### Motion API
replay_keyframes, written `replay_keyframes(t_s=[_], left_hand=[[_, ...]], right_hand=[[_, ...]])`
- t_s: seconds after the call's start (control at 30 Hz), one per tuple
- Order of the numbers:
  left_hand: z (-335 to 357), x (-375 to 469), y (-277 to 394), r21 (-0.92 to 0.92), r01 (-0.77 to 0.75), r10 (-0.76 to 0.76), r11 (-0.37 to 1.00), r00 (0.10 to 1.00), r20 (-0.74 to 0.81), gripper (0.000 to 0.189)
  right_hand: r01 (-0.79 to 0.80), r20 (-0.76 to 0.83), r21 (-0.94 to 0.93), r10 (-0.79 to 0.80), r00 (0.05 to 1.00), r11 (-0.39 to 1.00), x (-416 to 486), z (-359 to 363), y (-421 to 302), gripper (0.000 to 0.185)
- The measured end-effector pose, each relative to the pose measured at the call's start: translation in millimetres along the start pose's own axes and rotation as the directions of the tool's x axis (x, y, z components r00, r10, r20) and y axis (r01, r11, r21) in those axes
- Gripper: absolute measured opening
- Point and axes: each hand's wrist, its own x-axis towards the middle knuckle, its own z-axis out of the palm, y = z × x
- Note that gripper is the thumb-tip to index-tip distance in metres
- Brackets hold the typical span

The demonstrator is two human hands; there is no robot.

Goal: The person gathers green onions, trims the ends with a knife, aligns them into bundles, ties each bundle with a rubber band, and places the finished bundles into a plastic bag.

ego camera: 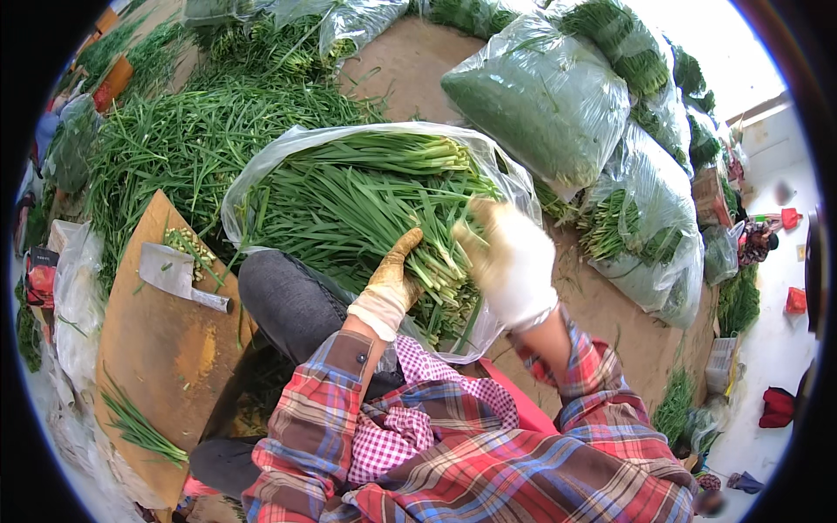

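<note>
A clear plastic bag [252,167] lies opened before me, with bundles of garlic chives [340,196] inside, their pale cut ends towards the right. My left hand [392,281], in a stained glove, is at the bag's near side, its thumb over the pale ends of a bunch of chives; its fingers are largely hidden. At the bag's right side, my right hand [507,261] wears a white glove and is blurred. Its fingers are beside the stem ends, and whether they grip any cannot be told. A cleaver [170,274] rests on a wooden board [170,346] to the left, near cut stem pieces.
A small bunch of chives [140,428] lies on the board's near part. Loose chives [163,137] are heaped at the upper left. Filled plastic bags [536,98] stand at the upper right on the brown floor [418,59]. My bent knee [281,294] is between board and bag.
</note>
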Motion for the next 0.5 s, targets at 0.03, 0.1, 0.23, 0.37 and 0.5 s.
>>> replay_keyframes(t_s=[0.03,0.1,0.23,0.37,0.5], left_hand=[[4.4,-1.8,-0.2,-0.031,-0.011,0.010,0.999,1.000,-0.024,0.037],[15.5,1.3,-6.8,-0.085,-0.004,-0.001,0.996,0.998,-0.056,0.036],[7.7,1.6,-3.3,-0.124,-0.011,0.005,0.992,0.999,-0.045,0.038],[3.1,-0.1,0.2,-0.168,0.033,-0.028,0.985,0.999,0.027,0.040],[1.4,-24.8,4.8,-0.023,0.055,-0.054,0.998,0.998,0.029,0.046]], right_hand=[[-0.131,0.027,-0.006,0.131,0.991,0.991,12.6,-2.2,8.2,0.036],[-0.236,0.122,0.063,0.227,0.966,0.970,25.4,7.0,49.5,0.041],[-0.299,0.642,-0.186,0.346,0.684,0.936,49.2,27.3,58.8,0.070],[-0.220,0.700,-0.165,0.271,0.661,0.962,12.6,48.0,33.3,0.069],[-0.265,0.571,-0.046,0.243,0.784,0.963,-16.0,31.4,-10.9,0.044]])
